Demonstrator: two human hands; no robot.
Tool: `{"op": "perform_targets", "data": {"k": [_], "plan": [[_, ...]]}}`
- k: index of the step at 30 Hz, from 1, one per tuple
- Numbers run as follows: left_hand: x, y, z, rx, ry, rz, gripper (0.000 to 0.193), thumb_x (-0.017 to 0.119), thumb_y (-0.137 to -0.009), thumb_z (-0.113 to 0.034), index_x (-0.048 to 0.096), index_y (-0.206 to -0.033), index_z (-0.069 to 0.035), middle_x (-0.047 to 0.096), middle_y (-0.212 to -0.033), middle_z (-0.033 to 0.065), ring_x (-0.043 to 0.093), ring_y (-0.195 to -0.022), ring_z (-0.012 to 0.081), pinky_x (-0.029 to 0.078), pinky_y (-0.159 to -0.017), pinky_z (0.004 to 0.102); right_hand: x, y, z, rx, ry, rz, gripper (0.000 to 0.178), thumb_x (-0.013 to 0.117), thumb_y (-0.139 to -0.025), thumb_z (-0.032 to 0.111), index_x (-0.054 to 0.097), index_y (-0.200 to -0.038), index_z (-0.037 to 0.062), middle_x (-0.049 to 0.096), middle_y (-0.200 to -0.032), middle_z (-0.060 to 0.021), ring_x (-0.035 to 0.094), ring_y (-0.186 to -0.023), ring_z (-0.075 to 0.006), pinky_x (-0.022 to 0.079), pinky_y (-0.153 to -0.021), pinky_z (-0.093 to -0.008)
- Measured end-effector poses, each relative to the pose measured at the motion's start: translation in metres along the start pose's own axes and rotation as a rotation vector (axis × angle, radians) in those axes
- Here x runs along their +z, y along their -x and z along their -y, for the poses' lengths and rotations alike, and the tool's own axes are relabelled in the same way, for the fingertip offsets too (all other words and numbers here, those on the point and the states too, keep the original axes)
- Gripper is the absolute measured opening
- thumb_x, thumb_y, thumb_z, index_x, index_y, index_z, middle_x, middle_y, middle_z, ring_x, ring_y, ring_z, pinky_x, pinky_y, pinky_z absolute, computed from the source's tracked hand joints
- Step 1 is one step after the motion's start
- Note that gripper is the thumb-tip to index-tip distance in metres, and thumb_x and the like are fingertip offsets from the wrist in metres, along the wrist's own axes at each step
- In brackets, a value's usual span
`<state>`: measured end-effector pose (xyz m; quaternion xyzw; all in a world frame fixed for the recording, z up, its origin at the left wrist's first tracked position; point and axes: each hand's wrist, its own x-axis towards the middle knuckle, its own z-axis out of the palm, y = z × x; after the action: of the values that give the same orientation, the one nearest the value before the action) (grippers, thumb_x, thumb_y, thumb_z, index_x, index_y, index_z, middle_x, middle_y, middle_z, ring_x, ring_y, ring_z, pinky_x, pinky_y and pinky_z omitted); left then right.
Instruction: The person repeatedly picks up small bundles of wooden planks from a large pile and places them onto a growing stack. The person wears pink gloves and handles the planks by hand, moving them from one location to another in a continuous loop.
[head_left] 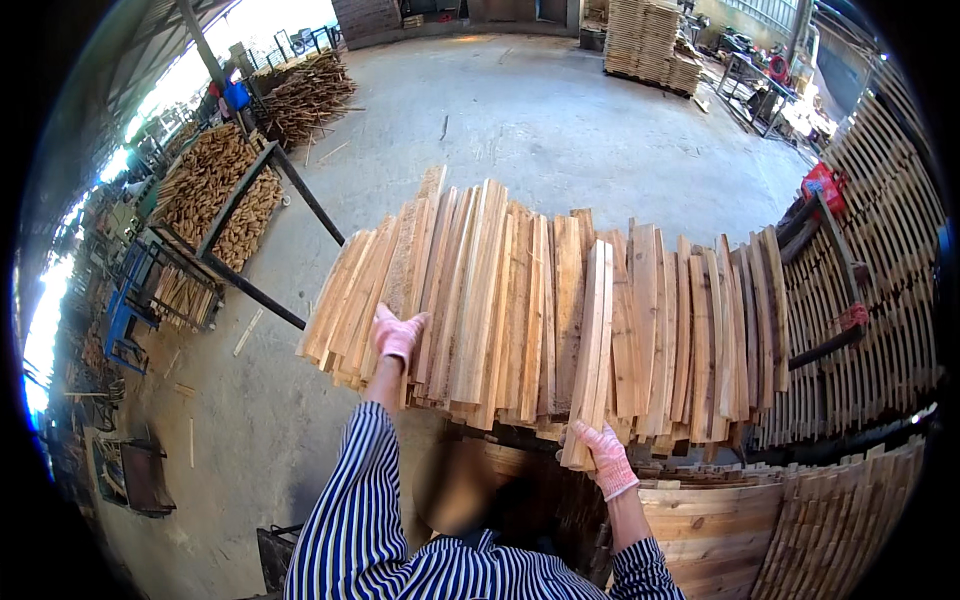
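Observation:
A wide row of wooden slats [490,300] lies side by side in front of me, their ends uneven. My left hand [400,335], in a pink knit glove, is on the left part of the row, with thumb and fingers around the near part of a rough-faced slat [403,265]. My right hand [605,460], gloved alike, is closed on the near end of a pale slat [592,345]. That slat lies on top of the others and juts out toward me. Fingertips of the right hand are partly hidden under the wood.
Dark metal rack bars [250,290] flank the row on the left; another frame [840,250] stands right. Stacked boards [710,530] are low at right, beside a tall slatted stack [870,260]. Wood piles [215,190] stand far left, a pallet-like stack [640,45] at the back.

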<state>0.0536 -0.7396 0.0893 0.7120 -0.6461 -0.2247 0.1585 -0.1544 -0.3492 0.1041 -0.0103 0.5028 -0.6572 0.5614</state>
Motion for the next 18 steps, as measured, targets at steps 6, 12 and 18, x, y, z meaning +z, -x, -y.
{"op": "perform_targets", "data": {"k": [6,12,18], "plan": [[-0.048,0.003,-0.003,0.161,0.310,0.177,0.076,0.088,-0.077,-0.035,0.056,-0.131,0.006,0.069,-0.118,0.0227,0.070,-0.105,0.0334,0.058,-0.090,0.0401,0.007,0.033,0.007,-0.066,0.119,0.058,0.051,0.080,-0.086,0.023,0.054,-0.125,0.0029,0.067,-0.096,-0.0122,0.069,-0.080,-0.0239,0.062,-0.067,-0.0394],[-0.064,0.120,-0.033,0.034,1.228,0.828,0.059,0.081,-0.088,-0.028,0.053,-0.131,0.000,0.067,-0.093,0.0077,0.067,-0.079,0.0171,0.060,-0.070,0.0334,0.004,0.052,-0.002,-0.128,0.183,0.107,0.069,0.082,-0.081,0.017,0.049,-0.141,0.0028,0.069,-0.108,-0.0107,0.070,-0.090,-0.0226,0.061,-0.077,-0.0384],[0.070,0.263,-0.077,-0.247,0.941,1.043,0.093,0.073,-0.087,-0.061,0.042,-0.148,0.002,0.057,-0.140,0.0176,0.050,-0.133,0.0262,0.040,-0.113,0.0404,0.009,0.053,-0.023,-0.167,0.459,0.002,0.091,0.087,-0.081,0.020,0.037,-0.155,0.0025,0.062,-0.133,-0.0086,0.058,-0.119,-0.0149,0.047,-0.103,-0.0297]]}}
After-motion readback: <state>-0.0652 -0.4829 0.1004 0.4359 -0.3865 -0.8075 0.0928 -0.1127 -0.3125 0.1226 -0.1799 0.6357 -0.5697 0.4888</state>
